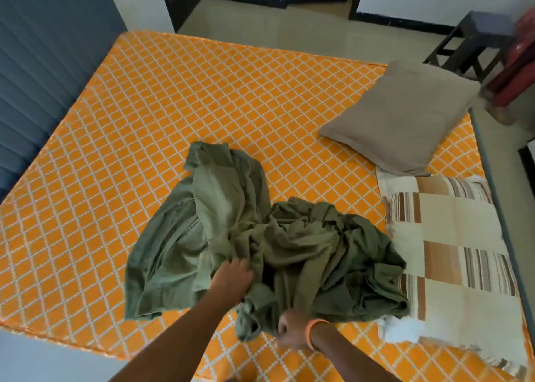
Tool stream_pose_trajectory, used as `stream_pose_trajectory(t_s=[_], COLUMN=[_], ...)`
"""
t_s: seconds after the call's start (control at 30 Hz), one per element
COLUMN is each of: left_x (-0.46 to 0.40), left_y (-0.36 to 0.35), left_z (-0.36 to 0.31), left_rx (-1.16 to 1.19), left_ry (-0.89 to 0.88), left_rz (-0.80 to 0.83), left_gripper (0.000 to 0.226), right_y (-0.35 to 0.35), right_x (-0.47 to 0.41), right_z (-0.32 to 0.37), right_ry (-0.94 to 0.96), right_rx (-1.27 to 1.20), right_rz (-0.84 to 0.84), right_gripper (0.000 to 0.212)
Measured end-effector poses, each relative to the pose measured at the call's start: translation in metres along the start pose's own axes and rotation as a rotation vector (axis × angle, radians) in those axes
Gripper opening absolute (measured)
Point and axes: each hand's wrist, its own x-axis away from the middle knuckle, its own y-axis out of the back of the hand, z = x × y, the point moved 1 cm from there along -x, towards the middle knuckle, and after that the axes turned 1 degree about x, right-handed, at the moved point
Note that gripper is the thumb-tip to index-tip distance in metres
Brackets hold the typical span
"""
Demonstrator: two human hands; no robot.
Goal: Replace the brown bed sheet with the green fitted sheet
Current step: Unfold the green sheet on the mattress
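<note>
The green fitted sheet (pixel 246 242) lies crumpled in a heap on the bare orange mattress (pixel 179 115) with its white diamond pattern, near the front edge. My left hand (pixel 231 278) reaches into the folds at the heap's middle and grips the cloth. My right hand (pixel 292 331), with an orange band on the wrist, is clenched round a bunched edge of the sheet at the near side. No brown sheet covers the mattress.
A taupe pillow (pixel 405 115) lies at the right of the mattress. A cream and brown striped blanket (pixel 451 248) sits folded along the right edge. A blue padded headboard (pixel 43 63) stands at left. A dark stool (pixel 469 42) is at far right.
</note>
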Motion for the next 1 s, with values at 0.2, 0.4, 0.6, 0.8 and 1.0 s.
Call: stream_pose_trajectory(t_s=[0.2, 0.4, 0.6, 0.8, 1.0], left_x=[-0.049, -0.109, -0.132, -0.1, -0.094], left_y=[-0.084, -0.055, -0.061, -0.073, -0.072], left_z=[-0.005, -0.032, -0.045, -0.063, -0.096], left_rx=[0.456, 0.701, 0.539, 0.82, 0.41], left_ry=[0.127, 0.264, 0.046, -0.059, -0.123], left_rz=[0.119, -0.277, -0.144, 0.085, 0.259], left_gripper=[0.05, 0.074, 0.051, 0.014, 0.028], right_y=[0.05, 0.143, 0.118, 0.057, -0.002], right_x=[-0.076, -0.144, -0.149, -0.094, -0.07], right_z=[-0.047, -0.074, -0.091, -0.145, -0.141], right_ry=[-0.036, -0.052, -0.088, -0.282, -0.219], right_rx=[-0.02, 0.219, 0.322, -0.172, -0.398], right_rz=[-0.611, -0.714, -0.205, -0.282, -0.06], right_gripper=[0.023, 0.053, 0.034, 0.07, 0.078])
